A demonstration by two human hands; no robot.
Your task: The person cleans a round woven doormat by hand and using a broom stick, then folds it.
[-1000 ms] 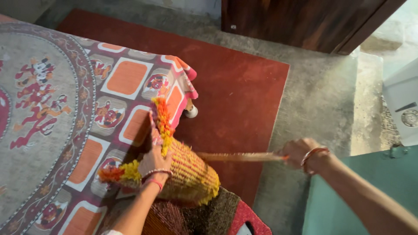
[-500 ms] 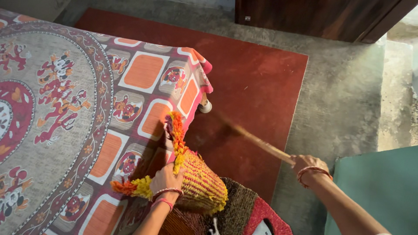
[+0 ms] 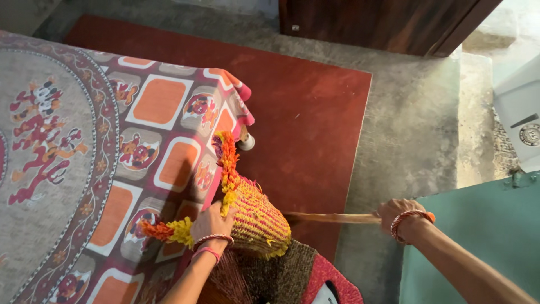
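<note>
My left hand (image 3: 209, 222) grips a shaggy yellow, pink and orange mat (image 3: 253, 217), holding it draped off the edge of the bed with its orange-yellow fringe standing up. My right hand (image 3: 400, 215) is closed on a thin wooden stick (image 3: 332, 217) that lies nearly level, its tip against the hanging mat. Both wrists wear bangles. The bed is covered with a patterned sheet (image 3: 84, 152) in grey, maroon and orange squares.
A dark red floor mat (image 3: 315, 118) lies on the grey concrete floor (image 3: 416, 129). More brown and red mats (image 3: 287, 276) are piled below the shaggy one. A green surface (image 3: 489, 225) is at right, a dark wooden door (image 3: 371, 22) at the top, a white bed leg (image 3: 246, 143) near the corner.
The stick swung from level up to a raised slant and has come back down level against the mat. My left hand kept its grip on the mat.
</note>
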